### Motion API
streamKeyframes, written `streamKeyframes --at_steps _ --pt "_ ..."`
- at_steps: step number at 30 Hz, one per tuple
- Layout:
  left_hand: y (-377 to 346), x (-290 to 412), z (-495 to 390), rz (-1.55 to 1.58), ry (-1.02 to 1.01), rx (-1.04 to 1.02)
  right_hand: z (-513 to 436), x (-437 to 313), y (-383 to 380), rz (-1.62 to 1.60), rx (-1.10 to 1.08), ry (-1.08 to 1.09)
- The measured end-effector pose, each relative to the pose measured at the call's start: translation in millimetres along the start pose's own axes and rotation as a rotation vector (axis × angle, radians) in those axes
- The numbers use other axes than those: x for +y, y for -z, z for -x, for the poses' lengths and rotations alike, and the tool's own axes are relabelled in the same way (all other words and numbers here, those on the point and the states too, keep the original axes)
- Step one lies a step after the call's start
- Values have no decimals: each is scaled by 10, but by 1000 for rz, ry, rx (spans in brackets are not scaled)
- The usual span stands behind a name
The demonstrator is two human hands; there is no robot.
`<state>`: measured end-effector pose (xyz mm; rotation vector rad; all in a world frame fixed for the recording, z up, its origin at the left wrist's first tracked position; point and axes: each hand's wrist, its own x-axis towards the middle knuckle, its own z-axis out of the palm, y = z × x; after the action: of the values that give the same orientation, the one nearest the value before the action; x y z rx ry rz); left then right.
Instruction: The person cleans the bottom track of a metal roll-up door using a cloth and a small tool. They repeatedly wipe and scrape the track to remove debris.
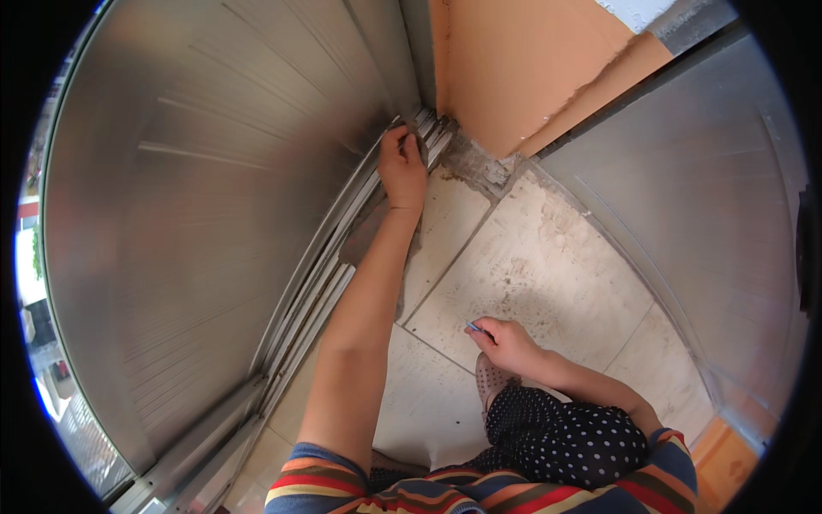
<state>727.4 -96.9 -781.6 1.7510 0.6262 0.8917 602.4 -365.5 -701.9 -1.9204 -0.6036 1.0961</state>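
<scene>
My left hand (pixel 403 168) reaches to the far end of the metal sliding-door track (pixel 308 307), its fingers bent round a dark grey rag (pixel 420 142). A larger dark grey piece (pixel 365 236), perhaps cloth, lies over the track below that wrist, partly hidden by my forearm. Above the floor tiles (pixel 443 283), near my shoe, my right hand (pixel 510 344) pinches a thin, pointed tool with a blue part (pixel 474 327); its exact kind cannot be told. The tool's tip points up and left, apart from the track.
A tall metal door panel (pixel 192 212) stands along the left. An orange wall corner (pixel 514 77) with broken mortar (pixel 485 170) at its foot is ahead. Another metal panel (pixel 693 180) curves along the right. My shoe (pixel 491 379) stands on the dirty tiles.
</scene>
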Motion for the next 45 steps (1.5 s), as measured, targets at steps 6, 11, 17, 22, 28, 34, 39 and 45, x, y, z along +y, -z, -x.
streamKeyframes --at_steps 6,11,17,22,28,34,39,45 --pt "-424 -293 -185 -257 -182 -193 5 127 172 27 4 -107" --pt "-482 -363 -74 -484 -412 -325 -14 171 164 6 -20 -143" --pt "-295 -273 -221 -570 -276 -547 -82 45 153 90 -88 -143" --pt "414 -134 106 -741 -250 -671 -69 42 139 125 -91 -161" --pt "1215 120 350 -681 -174 -301 -26 125 7 110 -103 -65" --pt "131 20 -91 -516 -421 -98 -4 151 25 66 -109 -91" --pt "-318 -237 -294 -827 -387 -521 37 206 64 96 -145 -171" --pt "-160 -328 -255 -778 -450 -494 9 231 59 70 -125 -157"
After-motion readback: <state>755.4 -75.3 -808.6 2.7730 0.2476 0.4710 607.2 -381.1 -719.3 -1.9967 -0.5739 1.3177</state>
